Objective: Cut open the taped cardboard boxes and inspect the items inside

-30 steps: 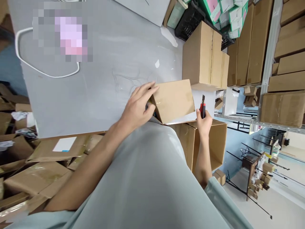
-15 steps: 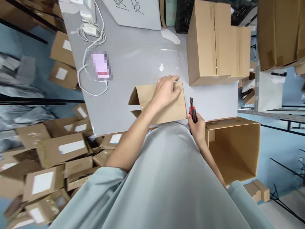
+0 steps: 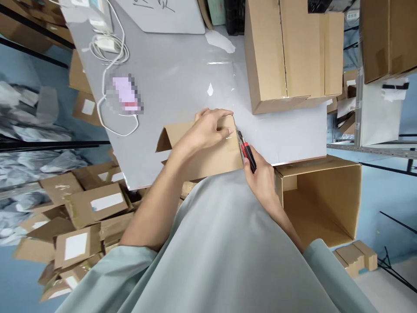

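Observation:
A small cardboard box lies on its side at the near edge of the grey table, its left end open with flaps apart. My left hand holds it from above, fingers reaching over its far edge and thumb on the top face. My right hand is closed round a red and black utility knife. The knife's blade is out and points away from me, right alongside the box's right end. Whether the blade touches the cardboard I cannot tell.
A large carton stands at the table's back right. Below the table's right edge is an open carton. A white cable and a blurred-out pink item lie at left. Many cardboard boxes are piled on the left floor.
My right hand has brought the knife left and tilted it, up against the box's right end. The left hand keeps its hold on the box. The whole view has shifted slightly.

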The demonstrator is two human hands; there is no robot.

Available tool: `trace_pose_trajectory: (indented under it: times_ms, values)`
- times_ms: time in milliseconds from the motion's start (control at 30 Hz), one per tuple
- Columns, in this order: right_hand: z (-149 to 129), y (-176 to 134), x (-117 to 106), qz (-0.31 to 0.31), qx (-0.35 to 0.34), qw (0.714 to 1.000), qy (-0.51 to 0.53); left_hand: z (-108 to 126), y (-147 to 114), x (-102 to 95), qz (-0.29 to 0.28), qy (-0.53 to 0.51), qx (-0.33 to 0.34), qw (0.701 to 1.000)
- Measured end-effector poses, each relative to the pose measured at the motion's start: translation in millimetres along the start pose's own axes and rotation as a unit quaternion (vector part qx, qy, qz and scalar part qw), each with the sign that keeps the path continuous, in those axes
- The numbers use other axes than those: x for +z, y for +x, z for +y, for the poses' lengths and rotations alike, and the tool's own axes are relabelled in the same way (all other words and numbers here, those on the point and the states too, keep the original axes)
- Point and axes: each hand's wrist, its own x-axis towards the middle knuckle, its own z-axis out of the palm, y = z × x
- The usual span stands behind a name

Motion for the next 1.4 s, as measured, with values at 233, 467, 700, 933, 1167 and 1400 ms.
trace_pose_trajectory:
  times_ms: [233,467,700,933,1167,1400]
  values:
    - [-14.1,-0.9,1.3,-0.020,0.035,0.993,-0.109,5.7,3.1,6.5,0.015,-0.010,0.008,1.000]
    - [-27.2,-9.3,18.4,-0.013,0.085,0.985,-0.150,-1.1,0.4,9.4,0.036,-0.055,0.022,0.998]
    - [-35.8,-13.5,34.6,0.011,0.124,0.978,-0.169,-6.5,0.7,14.8,0.048,-0.103,0.035,0.993]
    - [-63.3,-15.4,34.3,0.005,0.142,0.958,-0.248,-11.3,1.4,22.9,0.048,-0.115,0.039,0.991]
    - [-92.2,-4.5,24.4,-0.023,0.150,0.949,-0.277,-13.4,0.6,27.0,0.065,-0.110,0.049,0.991]
    - [-83.7,-21.8,21.7,-0.028,0.150,0.944,-0.293,-9.1,-9.0,23.8,0.055,-0.103,0.054,0.992]
